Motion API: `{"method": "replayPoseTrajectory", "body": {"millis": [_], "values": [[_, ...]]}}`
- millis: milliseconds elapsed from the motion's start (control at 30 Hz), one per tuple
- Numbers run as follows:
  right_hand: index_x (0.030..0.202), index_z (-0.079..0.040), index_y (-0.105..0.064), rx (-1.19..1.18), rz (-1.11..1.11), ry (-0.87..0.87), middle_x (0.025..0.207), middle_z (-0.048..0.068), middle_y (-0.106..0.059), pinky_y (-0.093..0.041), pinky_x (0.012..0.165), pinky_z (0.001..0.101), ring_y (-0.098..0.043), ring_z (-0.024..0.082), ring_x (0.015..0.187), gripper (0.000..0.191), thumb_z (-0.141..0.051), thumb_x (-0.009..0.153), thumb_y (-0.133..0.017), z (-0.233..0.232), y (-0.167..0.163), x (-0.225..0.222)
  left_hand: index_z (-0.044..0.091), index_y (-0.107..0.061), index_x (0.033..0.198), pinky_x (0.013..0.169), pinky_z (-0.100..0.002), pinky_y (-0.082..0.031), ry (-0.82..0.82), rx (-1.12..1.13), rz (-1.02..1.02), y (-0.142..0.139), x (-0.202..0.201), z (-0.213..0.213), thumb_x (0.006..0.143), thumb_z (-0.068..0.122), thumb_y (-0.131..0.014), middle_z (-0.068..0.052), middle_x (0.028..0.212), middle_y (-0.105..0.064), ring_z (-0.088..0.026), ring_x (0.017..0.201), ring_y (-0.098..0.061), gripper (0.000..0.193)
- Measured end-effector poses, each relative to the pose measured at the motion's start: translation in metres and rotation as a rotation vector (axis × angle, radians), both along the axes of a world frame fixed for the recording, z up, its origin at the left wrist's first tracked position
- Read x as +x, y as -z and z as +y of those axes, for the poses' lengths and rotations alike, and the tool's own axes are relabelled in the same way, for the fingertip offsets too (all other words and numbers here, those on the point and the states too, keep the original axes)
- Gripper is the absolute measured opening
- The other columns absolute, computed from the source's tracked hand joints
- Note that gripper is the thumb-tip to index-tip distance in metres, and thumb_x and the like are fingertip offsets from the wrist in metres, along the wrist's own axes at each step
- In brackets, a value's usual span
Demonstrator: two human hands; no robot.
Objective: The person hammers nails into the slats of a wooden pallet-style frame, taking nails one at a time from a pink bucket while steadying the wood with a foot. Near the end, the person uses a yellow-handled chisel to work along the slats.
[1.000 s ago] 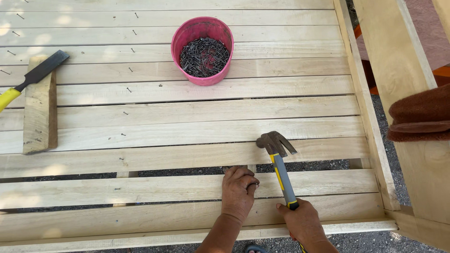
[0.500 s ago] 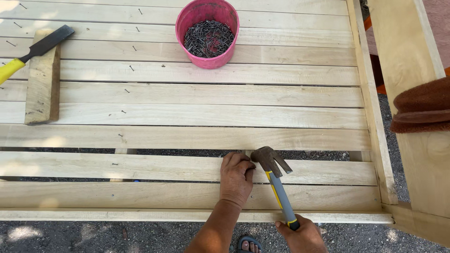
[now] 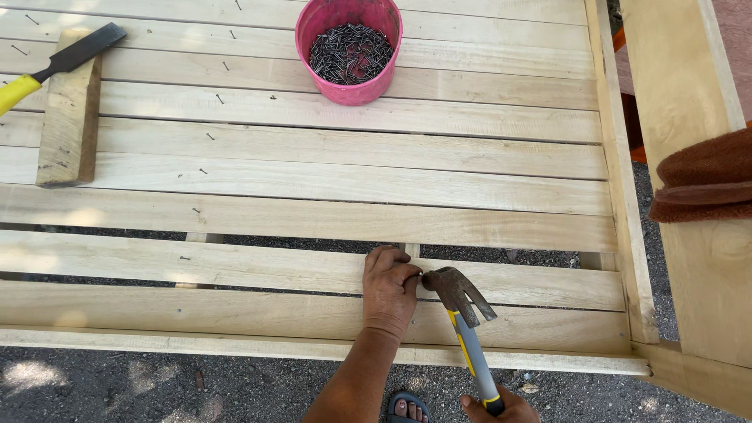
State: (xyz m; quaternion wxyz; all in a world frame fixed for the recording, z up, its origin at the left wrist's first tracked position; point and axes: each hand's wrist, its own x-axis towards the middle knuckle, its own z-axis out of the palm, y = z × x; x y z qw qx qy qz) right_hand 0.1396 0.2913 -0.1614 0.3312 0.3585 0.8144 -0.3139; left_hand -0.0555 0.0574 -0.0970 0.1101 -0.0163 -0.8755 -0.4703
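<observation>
The claw hammer (image 3: 458,291) has its rusty head down on the second wooden slat (image 3: 235,268) from the near edge, its face right against the fingertips of the left hand (image 3: 389,288). That hand lies knuckles up on the same slat, fingers curled and pinched together at the hammer's face; whatever they pinch is too small to make out. The right hand (image 3: 501,409), mostly cut off by the bottom edge, is wrapped closed around the end of the grey and yellow handle. Farther up the slatted frame stands a pink bucket (image 3: 349,55) full of dark nails. At far left a yellow-handled chisel (image 3: 59,63) rests across a short wooden block (image 3: 69,117)
</observation>
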Motion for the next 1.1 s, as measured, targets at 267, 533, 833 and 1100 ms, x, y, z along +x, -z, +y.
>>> {"method": "replayPoseTrajectory", "body": {"millis": [267,533,833,1100], "values": [[0.129,-0.007,-0.072,0.037,0.043,-0.102,0.061,0.007,-0.074,-0.062,0.062,0.0319,-0.076,0.014,0.057,0.068,-0.050,0.078,-0.084,0.002,-0.003,-0.003,0.007,-0.079,0.079,0.106,-0.036,-0.051,0.034,-0.017,-0.096,-0.006,-0.002,-0.004,0.072,-0.003,-0.080,-0.004,0.104,-0.071,-0.026,0.117,-0.059,0.013],[0.125,-0.003,-0.072,-0.025,0.166,0.034,0.067,0.008,-0.075,-0.063,0.067,0.0332,-0.079,0.014,0.061,0.065,-0.045,0.078,-0.090,-0.004,-0.017,-0.002,0.006,-0.079,0.078,0.107,-0.036,-0.050,0.043,-0.002,-0.085,-0.004,-0.001,-0.006,0.071,-0.003,-0.081,-0.005,0.106,-0.071,-0.027,0.119,-0.058,0.012],[0.119,-0.009,-0.077,0.033,0.189,0.032,0.068,0.005,-0.081,-0.064,0.081,0.0334,-0.082,0.013,0.070,0.059,-0.046,0.076,-0.090,-0.024,-0.044,-0.016,0.005,-0.077,0.075,0.106,-0.037,-0.051,0.032,-0.001,-0.079,0.003,-0.001,-0.006,0.071,-0.005,-0.079,-0.005,0.106,-0.071,-0.028,0.119,-0.059,0.011],[0.129,-0.008,-0.070,0.019,0.027,0.040,0.065,0.012,-0.073,-0.065,0.075,0.0383,-0.076,0.020,0.065,0.063,-0.044,0.080,-0.085,-0.024,-0.043,-0.018,0.000,-0.075,0.091,0.107,-0.040,-0.048,0.065,-0.026,-0.015,0.004,0.002,-0.014,0.072,-0.011,-0.071,-0.011,0.114,-0.068,-0.032,0.122,-0.056,0.023]]}}
